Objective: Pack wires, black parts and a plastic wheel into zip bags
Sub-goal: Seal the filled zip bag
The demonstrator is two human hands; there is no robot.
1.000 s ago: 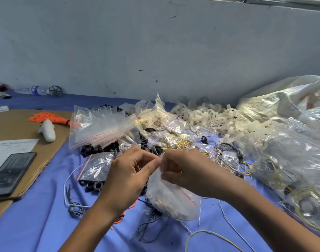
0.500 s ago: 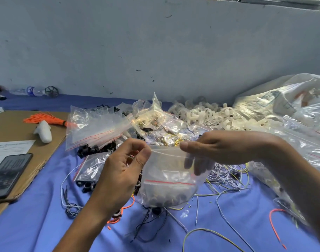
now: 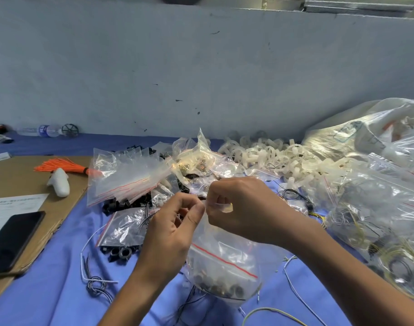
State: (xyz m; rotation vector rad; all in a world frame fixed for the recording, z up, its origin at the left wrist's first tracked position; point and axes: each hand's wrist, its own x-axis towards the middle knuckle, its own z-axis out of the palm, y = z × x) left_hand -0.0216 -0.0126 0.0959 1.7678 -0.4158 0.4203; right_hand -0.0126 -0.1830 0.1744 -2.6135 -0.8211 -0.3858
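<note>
Both hands are up at the mouth of the zip bag (image 3: 224, 262), which hangs just above the bench (image 3: 48, 297). The left hand (image 3: 173, 234) pinches the top edge between thumb and forefinger. The right hand (image 3: 246, 208) pinches it right alongside, fingers (image 3: 215, 203) curled tight onto the plastic, and the two hands almost touch. This looks like the seal being pressed closed, though I cannot tell whether the strip has caught. Inside, black parts (image 3: 221, 289) sit along the bottom of the bag; wires or a wheel in there I cannot make out. Plenty is done: filled bags (image 3: 377, 208) are heaped on the right, and another packed bag (image 3: 126, 228) lies just left of the hands. Plenty is left too: white plastic wheels (image 3: 271, 156) piled at the back, loose black pieces (image 3: 121, 252) and stray wires (image 3: 95, 283) on the cloth, and a stack of empty bags (image 3: 126, 177) waiting
</note>
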